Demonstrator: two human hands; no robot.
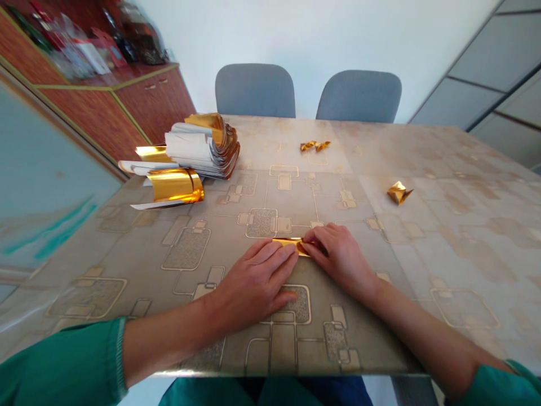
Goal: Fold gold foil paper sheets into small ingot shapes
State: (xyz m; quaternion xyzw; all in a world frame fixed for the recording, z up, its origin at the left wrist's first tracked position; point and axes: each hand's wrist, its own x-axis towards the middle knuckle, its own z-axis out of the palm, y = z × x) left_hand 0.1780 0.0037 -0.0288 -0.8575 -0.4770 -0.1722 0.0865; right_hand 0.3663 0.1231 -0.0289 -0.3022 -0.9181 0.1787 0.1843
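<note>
A: Head view: where to find the strip [288, 241]?

B: On the table [236, 225], between left hand [256, 282] and right hand [342, 256], just ahead of both.

A: Which way to read the long axis?

B: Read left to right, roughly parallel to the near edge of the table.

A: Which hand to treat as nearer?

B: Treat neither as nearer; note contact on both sides. Left hand: laid flat over the left part and middle, fingers together, thumb set apart toward the near edge. Right hand: thumb and fingertips pinched on the right end. Note fingertips of both close together, with a little gold showing between. Cannot tell pressure.

A: What else to locate?

B: Locate stack [190, 149] beyond the left hand, pair [315, 146] far ahead, single piece [398, 193] beyond the right hand, well apart.
</note>
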